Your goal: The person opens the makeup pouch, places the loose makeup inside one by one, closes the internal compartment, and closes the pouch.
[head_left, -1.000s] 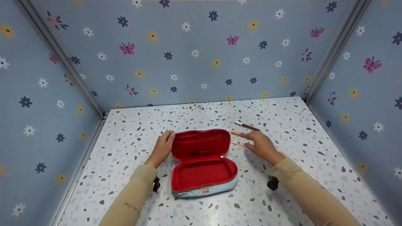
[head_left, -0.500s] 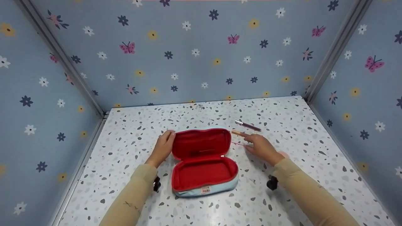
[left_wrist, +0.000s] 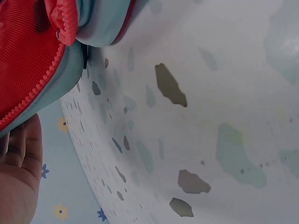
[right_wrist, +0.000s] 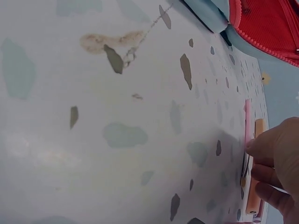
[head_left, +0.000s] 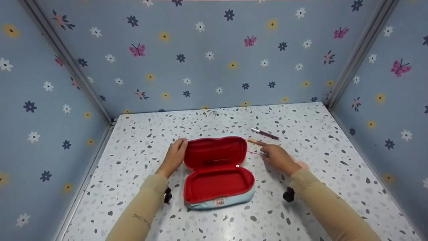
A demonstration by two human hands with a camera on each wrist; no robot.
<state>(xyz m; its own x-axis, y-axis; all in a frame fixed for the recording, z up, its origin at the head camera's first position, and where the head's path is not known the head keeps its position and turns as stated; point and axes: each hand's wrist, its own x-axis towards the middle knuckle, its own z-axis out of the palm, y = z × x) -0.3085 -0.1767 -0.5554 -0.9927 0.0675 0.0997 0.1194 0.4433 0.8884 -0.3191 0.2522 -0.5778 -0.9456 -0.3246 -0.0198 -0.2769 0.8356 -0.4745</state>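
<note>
An unzipped pencil case, red inside and light blue outside (head_left: 234, 200), lies with its lid (head_left: 214, 154) raised. My left hand (head_left: 174, 157) holds the lid's left edge; in the left wrist view its fingers (left_wrist: 25, 149) are behind the case. My right hand (head_left: 279, 159) is low over the table beside an orange tube (head_left: 254, 142) and a thin pink stick (head_left: 253, 152). In the right wrist view the bent fingers (right_wrist: 273, 193) cross the orange tube (right_wrist: 254, 200), and the thumb meets the pink stick (right_wrist: 248, 116). Whether they grip either is unclear.
A dark tube with a silver end (head_left: 265, 133) lies behind my right hand. A pale pink round thing (head_left: 302, 165) shows beside the right wrist, partly hidden. The speckled table (head_left: 160, 127) meets patterned blue panels (head_left: 207, 67) at the back and sides.
My right hand has drawn slightly back, uncovering more of the orange tube and the whole dark tube; its fingers sit closer together. My left hand has hardly moved on the lid.
</note>
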